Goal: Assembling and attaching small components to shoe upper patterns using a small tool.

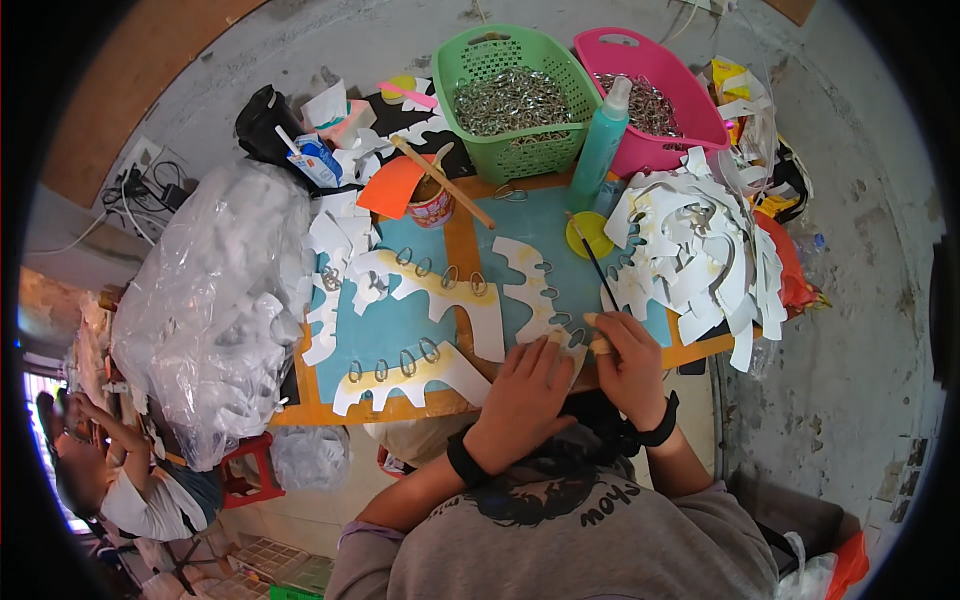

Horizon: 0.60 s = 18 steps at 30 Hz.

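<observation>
My left hand point(525, 392) lies on the lower end of a white, scalloped cutout point(524, 275), fingers stretched out flat. My right hand point(632, 372) is beside it, fingers bent in a pinch close to a metal ring point(577, 337) at the cutout's edge. What sits between those fingertips is hidden. Pale covers show on some fingertips. A thin dark brush point(597, 262) slants from a yellow dish point(590, 236) down to my right knuckles; I cannot tell whether it is held. Left of my hands, two more cutouts, an upper one point(440, 298) and a lower one point(408, 378), carry oval metal rings.
At the back stand a green basket point(515, 158) and a pink basket point(655, 158) of metal pieces, with a teal spray bottle point(598, 150). White cutouts point(690, 240) pile up right. A wooden stick point(445, 183) crosses a tub point(432, 211). Clear plastic bag point(210, 310) left; another person point(150, 490) beyond.
</observation>
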Each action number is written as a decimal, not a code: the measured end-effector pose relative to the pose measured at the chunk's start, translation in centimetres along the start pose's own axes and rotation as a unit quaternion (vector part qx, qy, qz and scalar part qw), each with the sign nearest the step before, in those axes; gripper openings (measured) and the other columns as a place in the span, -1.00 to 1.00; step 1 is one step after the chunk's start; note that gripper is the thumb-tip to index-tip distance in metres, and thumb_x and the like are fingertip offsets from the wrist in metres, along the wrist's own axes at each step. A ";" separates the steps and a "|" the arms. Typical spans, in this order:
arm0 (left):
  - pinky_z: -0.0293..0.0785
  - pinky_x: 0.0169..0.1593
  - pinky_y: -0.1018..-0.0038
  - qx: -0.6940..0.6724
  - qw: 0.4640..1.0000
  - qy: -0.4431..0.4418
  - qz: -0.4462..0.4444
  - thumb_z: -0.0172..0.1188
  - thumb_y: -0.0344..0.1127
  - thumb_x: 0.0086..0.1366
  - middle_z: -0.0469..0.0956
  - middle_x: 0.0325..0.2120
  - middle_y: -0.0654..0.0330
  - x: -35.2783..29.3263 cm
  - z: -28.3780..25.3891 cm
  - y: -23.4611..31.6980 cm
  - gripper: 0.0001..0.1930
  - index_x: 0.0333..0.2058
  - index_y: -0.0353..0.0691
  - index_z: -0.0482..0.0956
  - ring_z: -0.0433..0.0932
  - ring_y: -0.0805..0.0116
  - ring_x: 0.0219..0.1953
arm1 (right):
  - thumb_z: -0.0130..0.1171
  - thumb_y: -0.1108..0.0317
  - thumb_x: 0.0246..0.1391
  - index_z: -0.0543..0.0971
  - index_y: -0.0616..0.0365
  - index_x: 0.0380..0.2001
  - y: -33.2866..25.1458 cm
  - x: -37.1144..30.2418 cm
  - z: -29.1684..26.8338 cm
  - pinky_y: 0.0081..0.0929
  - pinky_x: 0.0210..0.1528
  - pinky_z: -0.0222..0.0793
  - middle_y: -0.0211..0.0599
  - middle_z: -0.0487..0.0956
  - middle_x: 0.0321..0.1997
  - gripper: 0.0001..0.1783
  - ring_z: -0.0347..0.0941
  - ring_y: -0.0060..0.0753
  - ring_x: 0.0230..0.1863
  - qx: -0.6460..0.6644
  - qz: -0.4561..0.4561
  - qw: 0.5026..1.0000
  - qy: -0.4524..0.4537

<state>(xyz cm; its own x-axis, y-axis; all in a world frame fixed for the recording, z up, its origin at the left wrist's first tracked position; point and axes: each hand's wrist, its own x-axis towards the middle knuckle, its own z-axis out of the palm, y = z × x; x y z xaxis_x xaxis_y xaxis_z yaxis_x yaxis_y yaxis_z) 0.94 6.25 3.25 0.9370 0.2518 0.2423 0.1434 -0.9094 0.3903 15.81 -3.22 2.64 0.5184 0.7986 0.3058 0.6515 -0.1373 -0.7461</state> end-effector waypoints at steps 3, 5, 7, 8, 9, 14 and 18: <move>0.41 -0.02 0.25 0.000 0.999 0.034 0.015 0.24 -0.33 0.10 0.47 -0.16 -0.09 -0.6 1.0 -0.5 -0.64 -0.16 -0.38 0.41 0.48 0.02 -0.08 | 0.02 0.67 -0.18 0.53 0.26 -0.19 0.4 0.6 -0.6 -0.32 -0.15 0.40 -0.07 0.53 -0.20 -0.62 0.46 0.04 -0.17 0.027 -0.021 0.999 -0.003; 0.43 -0.03 0.34 -0.111 0.990 0.035 -0.083 0.18 -0.38 0.16 0.48 -0.21 -0.06 -1.1 -0.5 -0.5 -0.70 -0.17 -0.39 0.41 0.51 0.07 -0.12 | 0.01 0.68 -0.18 0.53 0.26 -0.17 1.1 1.3 -1.0 -0.34 -0.10 0.40 -0.05 0.53 -0.18 -0.60 0.46 0.03 -0.14 0.039 -0.045 0.998 -0.001; 0.45 -0.05 0.42 -0.221 0.959 0.033 -0.174 0.11 -0.43 0.21 0.50 -0.26 -0.03 -1.2 -2.7 -0.8 -0.77 -0.17 -0.39 0.41 0.54 0.11 -0.15 | 0.01 0.68 -0.15 0.51 0.23 -0.08 1.8 1.8 -1.2 -0.38 0.05 0.32 -0.05 0.52 -0.05 -0.54 0.43 -0.02 0.00 0.185 -0.036 0.981 -0.035; 0.47 -0.06 0.43 -0.391 0.893 0.067 -0.213 0.03 -0.44 0.28 0.52 -0.26 0.02 -1.1 -3.8 -1.6 -0.81 -0.16 -0.38 0.41 0.55 0.17 -0.17 | 0.01 0.68 -0.15 0.51 0.23 -0.08 1.5 2.2 -1.3 -0.38 0.05 0.32 -0.05 0.52 -0.05 -0.54 0.43 -0.02 0.00 0.185 -0.037 0.981 -0.032; 0.48 -0.08 0.43 -0.547 0.795 0.099 -0.243 -0.05 -0.45 0.34 0.53 -0.25 0.07 -0.9 -4.6 -2.3 -0.84 -0.16 -0.36 0.42 0.56 0.23 -0.19 | 0.01 0.67 -0.13 0.48 0.23 -0.03 0.8 2.9 -1.2 -0.38 0.11 0.26 -0.08 0.49 0.02 -0.51 0.40 -0.06 0.06 0.191 -0.063 0.978 -0.055; 0.49 -0.03 0.32 -0.783 0.577 0.138 -0.189 -0.04 -0.41 0.35 0.51 -0.15 0.12 -1.7 -5.7 -4.3 -0.81 -0.10 -0.33 0.41 0.53 0.28 -0.12 | -0.02 0.60 -0.03 0.38 0.22 0.08 0.3 4.3 0.2 -0.41 0.16 0.20 -0.20 0.47 0.05 -0.49 0.37 -0.29 0.10 0.289 -0.067 0.948 -0.113; 0.48 -0.03 0.30 -0.801 0.541 0.162 -0.200 -0.07 -0.40 0.35 0.51 -0.13 0.10 -2.5 -6.1 -5.0 -0.80 -0.10 -0.29 0.42 0.53 0.28 -0.11 | -0.05 0.51 0.03 0.37 0.21 0.08 -0.7 4.4 -0.7 -0.50 0.04 0.24 -0.35 0.51 -0.10 -0.53 0.40 -0.50 -0.04 0.476 0.084 0.824 -0.297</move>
<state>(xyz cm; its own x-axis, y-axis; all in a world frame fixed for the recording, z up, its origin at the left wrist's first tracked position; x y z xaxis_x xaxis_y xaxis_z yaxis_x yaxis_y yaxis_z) -4.09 12.17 6.10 0.7910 0.6031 -0.1034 -0.3893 0.6264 0.6754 18.00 0.03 4.94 0.0107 0.9998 0.0193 -0.2773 0.0215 -0.9605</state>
